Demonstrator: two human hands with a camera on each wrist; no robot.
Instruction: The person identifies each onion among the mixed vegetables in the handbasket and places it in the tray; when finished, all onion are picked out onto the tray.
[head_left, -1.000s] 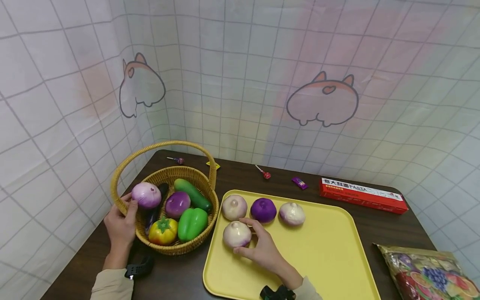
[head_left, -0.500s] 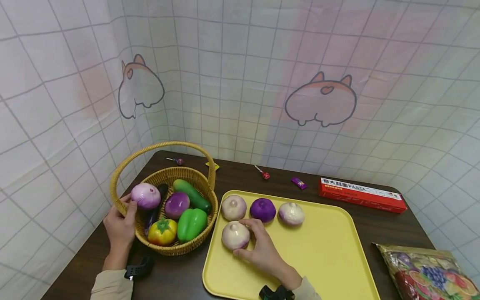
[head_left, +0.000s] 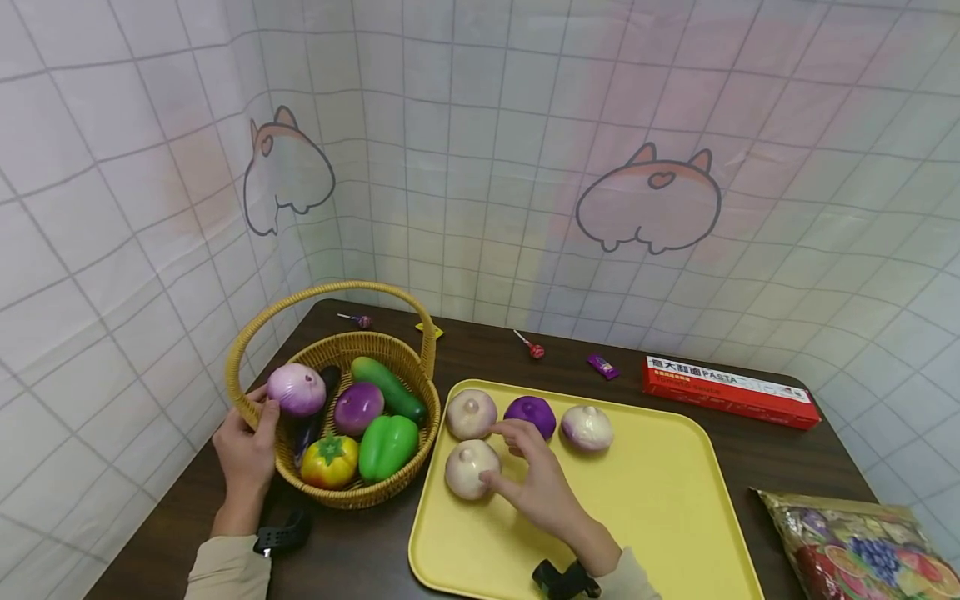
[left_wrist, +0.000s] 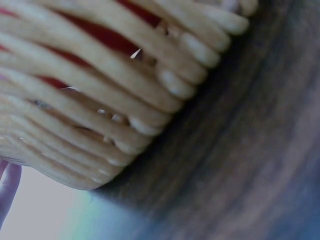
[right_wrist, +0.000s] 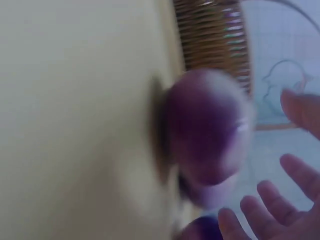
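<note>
Resting on the rim of a wicker basket [head_left: 330, 492], the left hand [head_left: 246, 450] curls its fingers and thumb over the edge, beside a pale purple onion [head_left: 297, 389] lying in the basket. A second onion [head_left: 357, 407] lies there too, among a green pepper [head_left: 386, 445] and other vegetables. To the right, four onions already sit on a yellow tray [head_left: 660, 500]. The right hand [head_left: 536, 483] hovers over the nearest tray onion [head_left: 468, 468], fingers spread and loose, gripping nothing; the thumb tip may touch it. Judging by this, sorting seems two-thirds done.
</note>
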